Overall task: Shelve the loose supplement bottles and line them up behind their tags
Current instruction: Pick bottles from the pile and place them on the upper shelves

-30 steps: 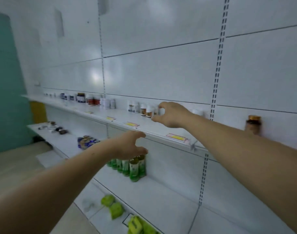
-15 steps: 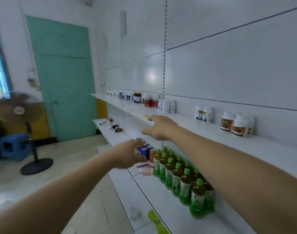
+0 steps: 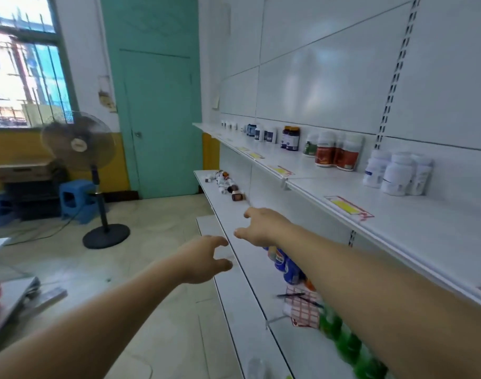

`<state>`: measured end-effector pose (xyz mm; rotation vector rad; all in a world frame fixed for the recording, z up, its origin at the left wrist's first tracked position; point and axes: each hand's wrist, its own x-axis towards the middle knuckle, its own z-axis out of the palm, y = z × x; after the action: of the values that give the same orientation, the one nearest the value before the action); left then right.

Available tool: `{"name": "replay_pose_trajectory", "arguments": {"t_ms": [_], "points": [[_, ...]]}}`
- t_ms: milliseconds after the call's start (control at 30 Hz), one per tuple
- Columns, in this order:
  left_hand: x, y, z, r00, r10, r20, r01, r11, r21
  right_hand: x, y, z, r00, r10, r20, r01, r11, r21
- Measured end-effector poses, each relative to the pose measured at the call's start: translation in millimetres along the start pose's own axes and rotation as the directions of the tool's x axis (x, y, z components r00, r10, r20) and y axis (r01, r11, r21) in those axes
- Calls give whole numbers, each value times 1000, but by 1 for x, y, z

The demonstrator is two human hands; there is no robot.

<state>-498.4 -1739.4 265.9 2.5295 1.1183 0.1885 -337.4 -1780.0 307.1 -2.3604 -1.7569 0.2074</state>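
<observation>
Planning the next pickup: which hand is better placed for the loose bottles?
Probably right: the right hand, open, is over the middle shelf and nearer the loose bottles; the left hand is off its front edge.

Left hand, right hand (fingers spread), loose bottles

head camera looks forward and down along the shelves, near both outstretched arms.
</observation>
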Motion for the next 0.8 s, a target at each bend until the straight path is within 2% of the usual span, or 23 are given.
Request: {"name": "replay_pose_trajectory", "arguments": {"t_ms": [200,367,567,800], "points": [[154,-102,-17,998,-38,46,39,999,-25,178,-12,23,996,65,63,-65,998,8],[271,-158,-44,994,-45,101,52,997,-59,298,-7,26,987,127,97,-132,990,43],[424,-222,-48,989,-2,146,14,997,-79,454,17,59,976,203,77,-212,970,117],[616,-297,-67,976,16,217,-16,1000,-5,649,50,92,941,325,95,-338,919,203]]}}
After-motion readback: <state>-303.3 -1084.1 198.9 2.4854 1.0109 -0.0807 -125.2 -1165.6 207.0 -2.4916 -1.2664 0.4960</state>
